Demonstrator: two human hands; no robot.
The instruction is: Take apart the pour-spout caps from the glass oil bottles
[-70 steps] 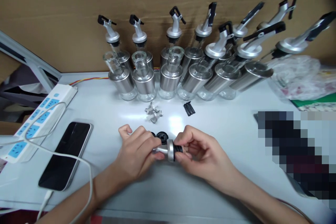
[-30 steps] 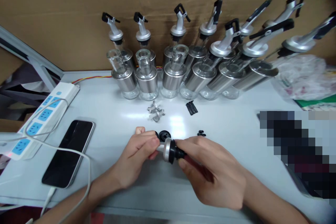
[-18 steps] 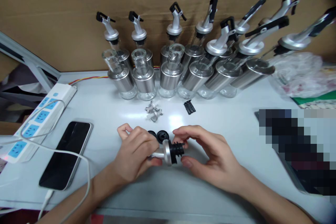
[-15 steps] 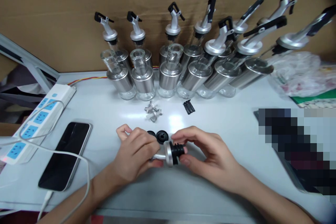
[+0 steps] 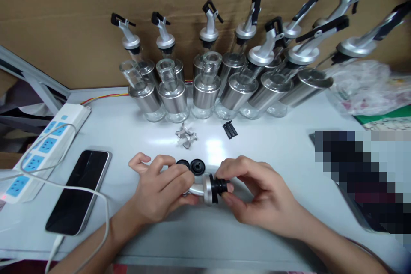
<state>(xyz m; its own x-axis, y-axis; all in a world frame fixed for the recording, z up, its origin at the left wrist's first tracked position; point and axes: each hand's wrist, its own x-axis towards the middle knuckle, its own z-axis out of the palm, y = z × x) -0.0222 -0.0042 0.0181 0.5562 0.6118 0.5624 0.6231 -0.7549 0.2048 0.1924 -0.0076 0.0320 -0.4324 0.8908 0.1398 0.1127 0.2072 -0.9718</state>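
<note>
Between my hands a silver pourer spout with a black ribbed stopper lies sideways above the table. My left hand is closed round its silver spout end, and its little finger sticks out. The fingers of my right hand pinch the black stopper at the other end. Just behind the spout, two round black stopper parts lie on the table, one partly covered by my left hand. Farther back are a few silver spout pieces and several small black levers.
Glass and steel bottles stand in two rows along a cardboard wall, many topped with pourers. To the left are a power strip and a phone with a white cable. Clear plastic bags lie at the right.
My right thumb and fingers have closed onto the black stopper, where they were looser before. My left little finger has spread farther left. The view has shifted slightly.
</note>
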